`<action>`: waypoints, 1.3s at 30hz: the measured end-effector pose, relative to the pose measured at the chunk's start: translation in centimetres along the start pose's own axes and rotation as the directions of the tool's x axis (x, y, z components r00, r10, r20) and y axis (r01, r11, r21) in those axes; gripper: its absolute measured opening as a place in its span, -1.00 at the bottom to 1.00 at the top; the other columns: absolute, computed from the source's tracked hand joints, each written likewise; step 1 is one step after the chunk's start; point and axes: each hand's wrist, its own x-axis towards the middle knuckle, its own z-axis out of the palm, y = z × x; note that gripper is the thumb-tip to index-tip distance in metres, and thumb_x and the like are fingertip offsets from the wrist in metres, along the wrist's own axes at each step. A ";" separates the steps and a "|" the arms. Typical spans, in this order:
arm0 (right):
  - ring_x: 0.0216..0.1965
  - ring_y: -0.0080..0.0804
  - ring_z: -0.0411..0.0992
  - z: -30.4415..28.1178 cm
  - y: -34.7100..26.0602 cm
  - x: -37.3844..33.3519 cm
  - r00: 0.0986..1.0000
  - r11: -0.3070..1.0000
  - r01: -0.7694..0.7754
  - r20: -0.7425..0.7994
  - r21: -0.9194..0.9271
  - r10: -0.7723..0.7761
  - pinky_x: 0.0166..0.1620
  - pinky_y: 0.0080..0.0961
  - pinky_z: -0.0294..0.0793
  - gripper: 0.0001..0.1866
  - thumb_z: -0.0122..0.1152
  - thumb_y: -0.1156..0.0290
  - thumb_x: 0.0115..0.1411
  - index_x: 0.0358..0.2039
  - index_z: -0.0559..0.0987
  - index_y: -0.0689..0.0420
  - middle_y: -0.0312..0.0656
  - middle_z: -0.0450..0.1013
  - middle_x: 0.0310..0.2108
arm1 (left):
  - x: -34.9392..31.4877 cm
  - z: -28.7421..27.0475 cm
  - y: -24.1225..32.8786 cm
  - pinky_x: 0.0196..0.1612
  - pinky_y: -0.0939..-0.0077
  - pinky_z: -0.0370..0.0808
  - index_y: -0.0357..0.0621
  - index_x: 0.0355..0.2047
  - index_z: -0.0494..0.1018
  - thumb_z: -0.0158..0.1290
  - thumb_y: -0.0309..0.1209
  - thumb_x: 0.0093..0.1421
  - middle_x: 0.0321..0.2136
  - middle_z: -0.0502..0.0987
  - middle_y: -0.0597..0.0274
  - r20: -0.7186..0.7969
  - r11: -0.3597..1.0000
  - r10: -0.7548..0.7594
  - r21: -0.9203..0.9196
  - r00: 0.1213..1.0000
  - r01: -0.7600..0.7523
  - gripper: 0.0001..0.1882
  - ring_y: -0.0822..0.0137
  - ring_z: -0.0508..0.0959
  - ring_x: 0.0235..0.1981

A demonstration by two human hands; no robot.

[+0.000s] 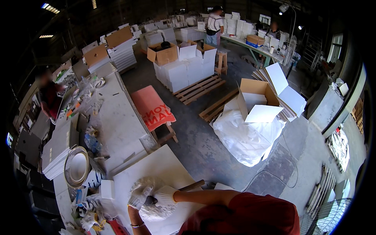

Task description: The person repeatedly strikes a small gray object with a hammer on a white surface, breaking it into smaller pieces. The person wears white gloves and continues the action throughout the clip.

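Note:
Before me on a white slab (174, 166) sits a rough, rounded white lump (158, 213). My left hand (138, 199), in a pale knit glove, grips its left side, fingers bent over the surface. Beside it, my right hand (164, 196), gloved too, is closed over the lump around a wooden-handled tool (192, 185). A dark end (150, 200) shows between my hands, in line with the handle, which sticks out past my right wrist; the glove hides its middle. A small white block (107, 189) stands left of the lump.
A metal pail (77, 167) and clutter stand on the long workbench (117, 113) at left. Ahead is a stool with a red cover (152, 107). An open carton (256, 98) sits above white plastic sheeting (248, 137) at right. Other people stand farther off.

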 end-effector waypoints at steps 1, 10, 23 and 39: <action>-0.25 0.07 0.62 0.1 0.1 0.0 1.000 1.000 0.015 -0.026 0.012 -0.015 -0.15 -0.04 0.57 -0.72 0.23 0.16 0.22 -0.28 0.69 0.11 0.00 0.65 -0.31 | 0.0 -0.2 -0.3 0.10 0.32 0.55 -0.23 0.10 0.63 0.20 -0.07 0.37 -0.03 0.72 -0.04 0.005 1.000 -0.011 0.000 1.000 0.011 -0.50 0.25 0.67 0.00; 0.23 -0.10 0.46 -3.6 -2.2 -0.5 0.946 0.984 -0.174 0.282 0.027 0.159 0.26 -0.24 0.42 -0.47 0.29 0.20 0.28 0.24 0.57 0.06 -0.01 0.46 0.26 | -5.6 -0.2 3.0 0.23 0.38 0.48 -0.33 0.13 0.61 0.07 -0.14 0.47 0.02 0.70 0.01 -0.188 0.982 0.117 -0.127 0.975 -0.142 -0.52 0.27 0.63 0.10; -0.20 0.19 0.61 1.1 2.1 -0.1 0.915 0.917 -0.399 -0.057 0.022 0.400 -0.14 0.02 0.59 -0.55 0.35 0.03 0.23 -0.13 0.59 0.17 0.10 0.64 -0.21 | -10.3 9.7 -6.2 0.39 -0.22 0.22 -0.26 0.38 0.32 0.44 0.05 0.00 0.32 0.36 -0.23 -0.738 0.847 0.214 0.467 0.640 0.256 0.04 -0.37 0.30 0.33; -0.59 -0.57 0.45 -4.0 -2.7 1.9 0.868 0.745 -0.496 0.256 0.446 0.425 -0.56 -0.56 0.43 -0.72 0.42 0.38 0.28 -0.08 0.58 0.20 -0.24 0.54 -0.50 | -7.2 9.6 -1.3 0.33 -0.32 0.16 -0.22 0.21 0.41 0.44 0.09 -0.21 0.24 0.35 -0.15 -0.811 0.828 0.068 0.371 0.582 0.421 0.02 -0.24 0.30 0.28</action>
